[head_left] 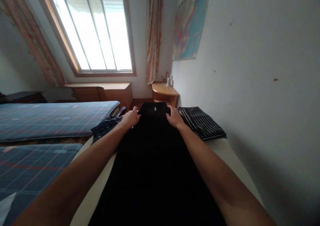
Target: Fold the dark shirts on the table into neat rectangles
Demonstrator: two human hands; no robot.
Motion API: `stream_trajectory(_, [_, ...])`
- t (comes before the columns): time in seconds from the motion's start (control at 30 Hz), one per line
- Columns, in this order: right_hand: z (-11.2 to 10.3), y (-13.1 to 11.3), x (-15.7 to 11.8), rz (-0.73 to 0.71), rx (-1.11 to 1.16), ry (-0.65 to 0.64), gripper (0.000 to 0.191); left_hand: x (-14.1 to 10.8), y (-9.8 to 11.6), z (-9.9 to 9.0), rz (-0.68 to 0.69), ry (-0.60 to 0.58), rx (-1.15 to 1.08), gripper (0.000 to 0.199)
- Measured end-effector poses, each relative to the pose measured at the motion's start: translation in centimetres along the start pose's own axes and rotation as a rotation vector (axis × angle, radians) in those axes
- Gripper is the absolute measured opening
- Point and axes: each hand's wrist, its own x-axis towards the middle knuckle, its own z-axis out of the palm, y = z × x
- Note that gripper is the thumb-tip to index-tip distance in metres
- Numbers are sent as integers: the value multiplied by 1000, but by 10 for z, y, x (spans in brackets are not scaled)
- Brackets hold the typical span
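A long black garment (157,159) stretches away from me over a pale surface (240,162), its neckline with a small white label at the far end. My left hand (131,116) pinches the garment's far left corner, near the shoulder. At the opposite shoulder, my right hand (175,116) has its fingers closed on the cloth. Beyond my left forearm lies a dark navy garment (103,130) with small buttons, partly covered. A folded black-and-white striped garment (202,122) rests just right of my right hand.
Blue plaid mattresses (55,119) lie to the left. Against the far wall are a wooden desk (117,89) under the window and a small corner table (165,90) with small items. A white wall (270,119) runs close along the right side.
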Motion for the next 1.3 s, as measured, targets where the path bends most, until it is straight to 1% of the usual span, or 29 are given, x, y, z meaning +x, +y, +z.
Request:
stream_trajectory(0.07, [11, 3, -9, 4, -27, -92, 54, -5, -7, 15, 8, -52, 7, 46])
stream_trajectory(0.2, [31, 3, -38, 25, -99, -297, 59, -20, -29, 41, -17, -153, 16, 43])
stream_trajectory(0.3, [43, 2, -61, 52, -161, -446, 65, -30, -40, 55, 7, -196, -33, 42])
stream_trajectory(0.37, [49, 0, -74, 61, -229, -484, 65, -34, -41, 60, 66, -192, -100, 39])
stream_trajectory(0.43, [51, -3, -86, 33, -299, -454, 60, -38, -38, 64, 140, -187, -189, 31])
stream_trajectory(0.5, [51, -7, -94, -33, -346, -373, 53, -41, -32, 66, 202, -193, -296, 26])
stream_trajectory(0.57, [48, -12, -100, -108, -360, -289, 46, -44, -27, 69, 242, -211, -417, 29])
stream_trajectory(0.63, [46, -18, -104, -175, -339, -239, 43, -47, -24, 71, 269, -236, -544, 36])
stream_trajectory(0.77, [45, -31, -109, -256, -240, -195, 47, -56, -16, 76, 328, -264, -755, 36])
stream_trajectory(0.87, [47, -38, -107, -352, -149, -222, 50, -66, -5, 78, 370, -245, -838, 34])
stream_trajectory(0.9, [48, -39, -107, -385, -112, -239, 51, -70, 0, 80, 362, -225, -852, 33])
stream_trajectory(0.97, [51, -39, -106, -426, -32, -278, 51, -77, 6, 84, 290, -161, -851, 30])
stream_trajectory(1.03, [53, -37, -106, -431, 29, -306, 47, -81, 6, 89, 164, -96, -816, 26])
stream_trajectory(1.1, [56, -35, -108, -428, 53, -314, 39, -82, 1, 95, 33, -67, -760, 22])
stream_trajectory(1.2, [59, -32, -111, -402, 68, -290, 29, -79, -13, 100, -117, -85, -679, 23])
stream_trajectory(1.23, [60, -31, -112, -390, 78, -282, 28, -77, -16, 101, -145, -109, -659, 24])
stream_trajectory(1.3, [62, -31, -113, -378, 103, -273, 27, -74, -20, 99, -155, -186, -642, 25])
